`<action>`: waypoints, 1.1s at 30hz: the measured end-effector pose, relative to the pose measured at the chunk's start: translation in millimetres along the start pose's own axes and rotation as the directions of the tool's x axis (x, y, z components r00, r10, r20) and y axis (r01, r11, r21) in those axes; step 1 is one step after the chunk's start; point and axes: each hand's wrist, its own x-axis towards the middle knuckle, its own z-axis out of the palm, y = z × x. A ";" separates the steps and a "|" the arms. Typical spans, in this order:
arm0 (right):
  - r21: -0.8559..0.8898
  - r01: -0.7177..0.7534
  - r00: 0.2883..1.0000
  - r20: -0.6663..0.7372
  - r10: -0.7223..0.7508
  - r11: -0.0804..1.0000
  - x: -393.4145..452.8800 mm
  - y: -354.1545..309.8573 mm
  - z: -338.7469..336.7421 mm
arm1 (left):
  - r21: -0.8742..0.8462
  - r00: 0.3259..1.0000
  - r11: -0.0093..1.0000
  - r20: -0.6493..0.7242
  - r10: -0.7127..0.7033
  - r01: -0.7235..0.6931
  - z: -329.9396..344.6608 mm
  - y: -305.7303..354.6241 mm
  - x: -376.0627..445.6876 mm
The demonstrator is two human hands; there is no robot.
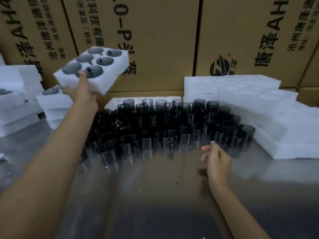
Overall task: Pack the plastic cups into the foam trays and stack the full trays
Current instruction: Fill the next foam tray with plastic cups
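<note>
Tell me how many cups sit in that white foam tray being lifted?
6, in two rows of three, filling the white foam tray held up by the left hand. None appear hidden.

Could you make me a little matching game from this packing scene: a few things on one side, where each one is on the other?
Things:
1. full foam tray
2. loose cups
3. empty foam trays
4. right hand

Places:
A. stacked at the right of the table
B. raised in the left hand
C. open above the bare metal table
D. crowded in the middle of the table

Pairs: 1-B, 2-D, 3-A, 4-C
</note>
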 end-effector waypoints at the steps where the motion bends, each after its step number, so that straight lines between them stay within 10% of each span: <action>1: -0.013 0.013 1.000 -0.006 -0.013 1.000 1.8 2.3 2.6 | 0.056 0.996 0.998 -0.083 0.043 -0.039 1.2 3.9 16.9; 8: -0.066 0.034 0.999 0.045 -0.031 0.997 7.3 13.8 10.9 | 0.411 0.889 0.912 -0.425 0.173 0.018 -6.7 26.4 114.7; 17: -0.169 0.076 0.997 0.045 -0.069 0.983 10.5 14.8 12.1 | 0.699 0.936 0.699 -0.328 0.126 0.151 -24.8 12.8 139.6; 21: -0.165 0.101 0.994 0.048 -0.094 0.981 12.0 16.1 11.7 | 0.819 0.936 0.568 -0.258 0.239 0.081 -38.3 5.7 139.8; 28: -0.153 0.100 0.993 0.071 -0.090 0.983 11.2 15.4 12.3 | 0.747 0.908 0.664 -0.284 0.309 0.008 -30.9 -15.1 108.2; 33: -0.145 0.086 0.994 0.081 -0.075 0.986 7.5 11.6 11.5 | 0.873 0.904 0.470 -0.088 0.418 -0.132 -24.1 -46.9 59.9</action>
